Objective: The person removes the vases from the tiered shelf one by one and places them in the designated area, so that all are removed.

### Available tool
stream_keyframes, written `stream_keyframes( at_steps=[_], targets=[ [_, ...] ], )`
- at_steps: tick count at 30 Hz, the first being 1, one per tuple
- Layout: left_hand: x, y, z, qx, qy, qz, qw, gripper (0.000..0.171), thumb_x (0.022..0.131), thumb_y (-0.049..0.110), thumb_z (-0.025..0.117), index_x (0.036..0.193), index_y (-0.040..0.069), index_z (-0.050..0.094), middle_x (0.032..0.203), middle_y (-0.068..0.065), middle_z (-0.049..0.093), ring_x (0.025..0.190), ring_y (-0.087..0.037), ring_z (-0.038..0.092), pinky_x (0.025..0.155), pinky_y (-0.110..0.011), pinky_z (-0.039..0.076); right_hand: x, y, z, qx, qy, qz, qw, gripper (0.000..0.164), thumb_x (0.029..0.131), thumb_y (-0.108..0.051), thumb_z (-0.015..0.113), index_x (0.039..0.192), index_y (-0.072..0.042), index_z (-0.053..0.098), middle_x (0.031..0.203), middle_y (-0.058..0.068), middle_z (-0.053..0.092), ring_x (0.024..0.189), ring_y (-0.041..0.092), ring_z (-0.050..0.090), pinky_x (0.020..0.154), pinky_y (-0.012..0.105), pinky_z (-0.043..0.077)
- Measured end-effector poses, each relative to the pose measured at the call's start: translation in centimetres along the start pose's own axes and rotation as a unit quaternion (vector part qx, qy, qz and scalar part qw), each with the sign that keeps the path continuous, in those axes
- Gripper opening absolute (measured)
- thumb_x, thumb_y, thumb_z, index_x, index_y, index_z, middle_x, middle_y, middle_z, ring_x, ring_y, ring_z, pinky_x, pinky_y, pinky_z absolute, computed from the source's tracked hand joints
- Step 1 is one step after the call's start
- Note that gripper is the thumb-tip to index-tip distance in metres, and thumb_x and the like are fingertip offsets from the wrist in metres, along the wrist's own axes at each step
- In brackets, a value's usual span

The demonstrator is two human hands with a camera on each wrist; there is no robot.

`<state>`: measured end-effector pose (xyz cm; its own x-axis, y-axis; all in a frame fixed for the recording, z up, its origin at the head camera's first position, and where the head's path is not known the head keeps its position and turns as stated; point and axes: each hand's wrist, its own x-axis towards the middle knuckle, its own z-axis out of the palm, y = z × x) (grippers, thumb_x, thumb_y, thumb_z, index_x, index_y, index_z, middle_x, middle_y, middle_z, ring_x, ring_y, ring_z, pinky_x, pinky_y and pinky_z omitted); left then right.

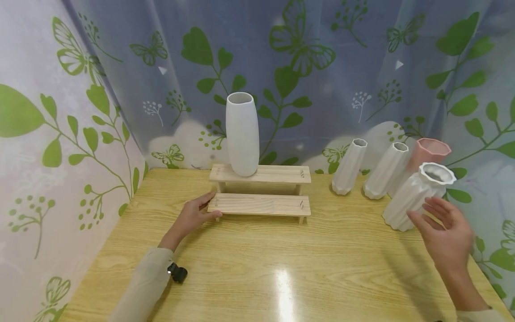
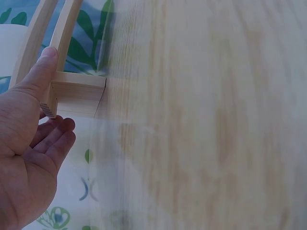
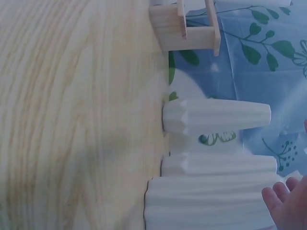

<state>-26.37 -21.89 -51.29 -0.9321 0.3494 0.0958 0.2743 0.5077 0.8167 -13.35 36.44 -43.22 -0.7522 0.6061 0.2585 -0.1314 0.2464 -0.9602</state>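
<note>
A two-step wooden stand point(image 1: 259, 204) is at the middle of the table. My left hand point(image 1: 195, 212) grips the left end of its lower step, thumb at the front and fingers behind. In the left wrist view the thumb point(image 2: 41, 72) lies along the wood. A tall smooth white vase point(image 1: 242, 136) stands upright on the upper step, toward its left. My right hand point(image 1: 448, 230) hovers in front of a wide pleated white vase point(image 1: 410, 199) at the right, fingers loosely bent. The right wrist view shows only its fingertips point(image 3: 272, 199) beside that vase; contact cannot be told.
Two slim white vases, one nearer the middle point(image 1: 349, 170) and one farther right point(image 1: 385, 172), stand at the table's back right. A pink vase point(image 1: 427, 152) is partly hidden behind the pleated one. A patterned curtain point(image 1: 342, 98) hangs behind the wooden table point(image 1: 249, 268).
</note>
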Motion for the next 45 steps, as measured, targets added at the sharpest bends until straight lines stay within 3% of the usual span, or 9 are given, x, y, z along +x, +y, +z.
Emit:
stream_keyframes(
  at_steps=[3, 6, 16, 25, 33, 36, 40, 45],
  targets=[
    [0.0, 0.0, 0.0, 0.000, -0.001, -0.002, 1.0000, 0.087, 0.090, 0.039, 0.078, 0.157, 0.001, 0.039, 0.162, -0.021, 0.035, 0.148, -0.035, 0.036, 0.118, -0.045, 0.041, 0.0, -0.6, 0.6, 0.056, -0.015, 0.014, 0.998, 0.056, 0.077, 0.011, 0.084, 0.129, -0.002, 0.068, 0.111, -0.004, 0.074, 0.100, 0.005, 0.069, 0.077, 0.006, 0.056],
    [0.0, 0.0, -0.1, -0.001, -0.002, -0.002, 1.0000, 0.086, 0.090, 0.038, 0.078, 0.157, 0.001, 0.038, 0.162, -0.021, 0.035, 0.149, -0.034, 0.036, 0.118, -0.045, 0.041, 0.0, -1.1, 1.2, 0.060, -0.037, 0.015, 0.997, 0.058, 0.077, 0.010, 0.084, 0.132, -0.001, 0.066, 0.113, -0.004, 0.074, 0.100, 0.004, 0.070, 0.079, 0.006, 0.056],
    [-0.2, 0.6, -0.2, -0.003, -0.002, -0.003, 1.0000, 0.084, 0.091, 0.036, 0.078, 0.157, 0.001, 0.038, 0.162, -0.020, 0.035, 0.149, -0.034, 0.035, 0.118, -0.045, 0.041, 0.2, -2.6, 4.0, -0.003, -0.106, -0.042, 0.994, 0.057, 0.083, 0.003, 0.083, 0.136, -0.002, 0.063, 0.117, -0.012, 0.070, 0.104, 0.002, 0.067, 0.083, 0.006, 0.055],
    [-0.2, 0.5, -0.3, -0.006, -0.003, -0.001, 1.0000, 0.084, 0.091, 0.037, 0.078, 0.157, 0.002, 0.038, 0.162, -0.019, 0.035, 0.150, -0.033, 0.035, 0.118, -0.045, 0.041, 0.1, -3.6, 7.5, -0.056, -0.177, -0.109, 0.976, 0.060, 0.086, -0.009, 0.084, 0.141, -0.008, 0.060, 0.126, -0.016, 0.065, 0.112, -0.003, 0.064, 0.089, 0.008, 0.054],
    [-0.1, 0.3, -0.2, -0.001, -0.001, 0.003, 1.0000, 0.085, 0.091, 0.038, 0.078, 0.157, 0.002, 0.038, 0.162, -0.019, 0.035, 0.149, -0.032, 0.036, 0.117, -0.044, 0.042, 0.0, -4.6, 10.5, -0.070, -0.208, -0.153, 0.963, 0.061, 0.085, -0.012, 0.086, 0.140, -0.008, 0.061, 0.132, -0.007, 0.064, 0.113, -0.003, 0.062, 0.090, 0.008, 0.053],
    [0.0, 0.2, -0.1, 0.001, 0.001, 0.004, 1.0000, 0.084, 0.091, 0.037, 0.078, 0.157, 0.002, 0.039, 0.162, -0.020, 0.035, 0.149, -0.032, 0.035, 0.117, -0.043, 0.042, 0.1, -5.3, 11.8, -0.075, -0.228, -0.163, 0.957, 0.064, 0.085, -0.014, 0.086, 0.143, -0.010, 0.059, 0.138, 0.000, 0.063, 0.118, 0.005, 0.063, 0.092, 0.008, 0.052],
    [-0.1, 0.3, -0.1, 0.003, 0.001, 0.000, 1.0000, 0.084, 0.091, 0.035, 0.078, 0.156, 0.000, 0.039, 0.162, -0.021, 0.035, 0.149, -0.033, 0.036, 0.117, -0.043, 0.042, 0.1, -6.5, 13.5, -0.088, -0.263, -0.165, 0.946, 0.069, 0.086, -0.020, 0.086, 0.148, -0.012, 0.055, 0.145, 0.008, 0.059, 0.125, 0.024, 0.062, 0.097, 0.020, 0.056],
    [-0.1, 0.5, 0.0, 0.007, 0.002, 0.000, 1.0000, 0.084, 0.091, 0.033, 0.079, 0.156, -0.001, 0.039, 0.161, -0.022, 0.035, 0.148, -0.035, 0.036, 0.116, -0.044, 0.043, 0.1, -7.8, 15.5, -0.085, -0.300, -0.159, 0.937, 0.072, 0.088, -0.029, 0.084, 0.150, -0.014, 0.052, 0.149, 0.007, 0.055, 0.130, 0.029, 0.058, 0.105, 0.044, 0.054]
  ],
)
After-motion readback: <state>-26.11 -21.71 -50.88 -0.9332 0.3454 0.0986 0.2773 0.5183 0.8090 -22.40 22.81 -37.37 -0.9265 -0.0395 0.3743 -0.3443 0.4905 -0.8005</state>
